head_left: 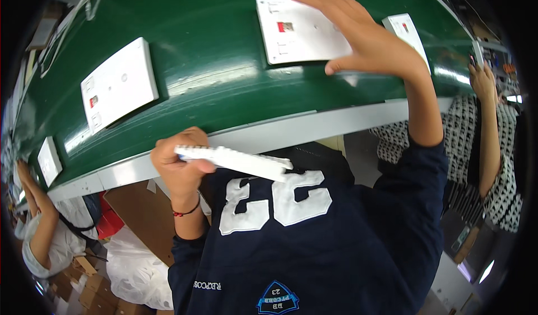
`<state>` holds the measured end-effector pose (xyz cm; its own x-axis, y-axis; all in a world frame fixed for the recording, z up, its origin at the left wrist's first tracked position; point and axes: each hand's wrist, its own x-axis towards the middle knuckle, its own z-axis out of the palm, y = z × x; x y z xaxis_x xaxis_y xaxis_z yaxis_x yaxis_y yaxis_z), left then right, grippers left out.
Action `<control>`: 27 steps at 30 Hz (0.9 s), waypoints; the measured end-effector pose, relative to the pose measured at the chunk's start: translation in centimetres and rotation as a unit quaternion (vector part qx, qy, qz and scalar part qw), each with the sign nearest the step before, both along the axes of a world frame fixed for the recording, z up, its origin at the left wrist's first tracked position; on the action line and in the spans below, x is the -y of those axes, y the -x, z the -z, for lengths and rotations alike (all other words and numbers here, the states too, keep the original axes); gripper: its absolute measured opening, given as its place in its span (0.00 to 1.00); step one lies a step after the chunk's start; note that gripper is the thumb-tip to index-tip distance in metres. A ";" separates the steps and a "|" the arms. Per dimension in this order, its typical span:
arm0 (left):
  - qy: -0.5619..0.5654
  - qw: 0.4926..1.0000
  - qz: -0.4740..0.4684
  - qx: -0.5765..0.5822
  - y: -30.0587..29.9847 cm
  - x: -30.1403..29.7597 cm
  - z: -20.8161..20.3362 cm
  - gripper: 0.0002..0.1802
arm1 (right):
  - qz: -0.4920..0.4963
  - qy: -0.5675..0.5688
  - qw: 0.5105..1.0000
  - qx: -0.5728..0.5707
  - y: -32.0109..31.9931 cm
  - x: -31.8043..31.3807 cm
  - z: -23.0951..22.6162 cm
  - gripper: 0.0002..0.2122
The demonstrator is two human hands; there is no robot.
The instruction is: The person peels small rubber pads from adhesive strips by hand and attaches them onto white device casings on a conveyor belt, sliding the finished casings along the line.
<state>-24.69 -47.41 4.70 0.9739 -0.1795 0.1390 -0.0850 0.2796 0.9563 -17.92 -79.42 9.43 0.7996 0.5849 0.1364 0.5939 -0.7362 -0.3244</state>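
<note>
- Clamps a slim white ridged piece (241, 161) in the left hand (171, 165), with thumb and curled fingers closed round one end, just off the near side of the green tabletop (207, 91).
- Spreads the right hand (367, 43) over the right part of the tabletop, with thumb and fingers wide apart, across a flat white box (305, 40) bearing a small red patch.
- Cannot tell touch from hover between right fingertips and box, flat on the tabletop.
- Shows a second white box (120, 85) lying on the left part of the tabletop, a third white box (49, 161) at its far left end, and a fourth white box (404, 29) toward its right end, partly behind the right wrist.
- Wears a navy shirt (358, 248) at the near side of the tabletop, plus a red bracelet (186, 211) on the left wrist.
- Includes a co-worker's hand (23, 172) at the tabletop's left end and a patterned top (462, 127) beyond its right end.
- Takes in a white plastic bag (137, 267) and cardboard boxes (98, 292) below the tabletop, to its left.
</note>
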 end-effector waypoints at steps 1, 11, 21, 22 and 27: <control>-0.008 1.000 -0.013 0.007 0.1 0.6 -0.5 0.21 | -0.013 -0.008 1.000 0.007 0.9 -0.9 -0.5 0.28; -0.172 0.972 0.059 0.151 0.4 4.7 -1.8 0.18 | 0.008 -0.295 0.896 -0.331 6.0 -7.0 -3.9 0.07; -0.245 0.935 -0.012 0.256 1.1 6.1 -1.7 0.19 | 0.018 -0.277 0.892 -0.358 6.5 -6.4 -3.1 0.03; -0.247 0.936 -0.014 0.251 1.2 6.1 -1.7 0.19 | 0.015 -0.275 0.898 -0.343 6.6 -6.4 -3.2 0.03; -0.241 0.962 -0.022 0.129 1.1 5.6 -1.5 0.19 | -0.017 -0.345 0.906 -0.246 6.0 -6.3 -3.3 0.04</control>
